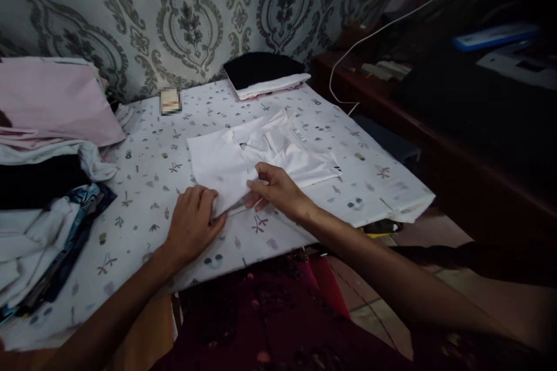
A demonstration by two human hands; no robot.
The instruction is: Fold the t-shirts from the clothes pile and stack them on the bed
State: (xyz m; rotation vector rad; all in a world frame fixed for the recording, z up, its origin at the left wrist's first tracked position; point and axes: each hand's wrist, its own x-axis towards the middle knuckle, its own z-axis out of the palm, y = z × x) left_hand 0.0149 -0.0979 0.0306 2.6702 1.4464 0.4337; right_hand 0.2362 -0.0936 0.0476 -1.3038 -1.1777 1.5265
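Note:
A white garment [217, 156], by its look a shirt, lies partly folded on the table. Its left part is smooth and flat, while the right part is creased and carries small dark marks. My right hand [278, 191] pinches the near edge of the cloth between thumb and fingers. At the garment's near left corner, my left hand [191, 223] has its fingers bent over the fabric and its thumb along the edge, closed on it. Part of the near edge is hidden behind the hands.
Piled clothes [56, 104] stand at the left. A smaller stack with a black piece on top [265, 69] is at the back, near a small blurred box [170, 101]. A printed white cloth [143, 185] covers the table. A white cable [369, 35] hangs at the right.

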